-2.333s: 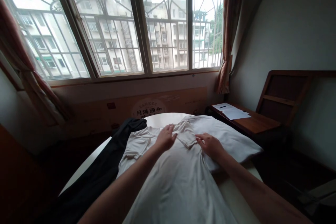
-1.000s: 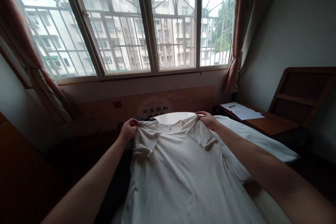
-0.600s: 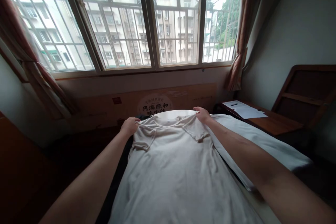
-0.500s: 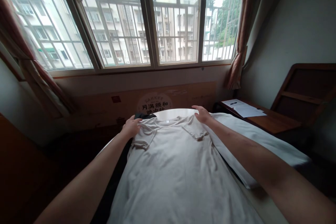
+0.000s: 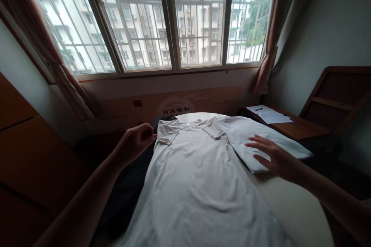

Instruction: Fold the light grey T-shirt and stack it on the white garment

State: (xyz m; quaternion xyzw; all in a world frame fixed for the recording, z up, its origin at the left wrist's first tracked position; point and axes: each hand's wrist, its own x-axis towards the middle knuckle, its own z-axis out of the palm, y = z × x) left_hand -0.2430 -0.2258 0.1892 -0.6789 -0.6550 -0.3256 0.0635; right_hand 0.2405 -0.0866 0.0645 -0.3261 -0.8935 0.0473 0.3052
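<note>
A light T-shirt (image 5: 197, 162) lies spread on a white round table (image 5: 301, 200), its neckline at the far edge and its short sleeves folded inward onto the front. My left hand (image 5: 137, 141) is at the shirt's left sleeve, over dark cloth, with the fingers curled in and no cloth visible in them. Whether its fingertips touch the sleeve, I cannot tell. My right hand (image 5: 272, 156) hovers open, fingers apart, over a folded white garment (image 5: 249, 135) to the right of the shirt.
Black cloth (image 5: 127, 193) hangs along the left side of the table. On the right, papers (image 5: 269, 115) and a pen lie on a wooden chair (image 5: 307, 128). A printed cardboard box (image 5: 214, 100) stands below the barred window. A wooden cabinet (image 5: 26, 150) is at the left.
Both hands have left the shirt's shoulders. The left moved down and outward, its fingers curling; the right swung right and nearer, opening. The view has shifted slightly.
</note>
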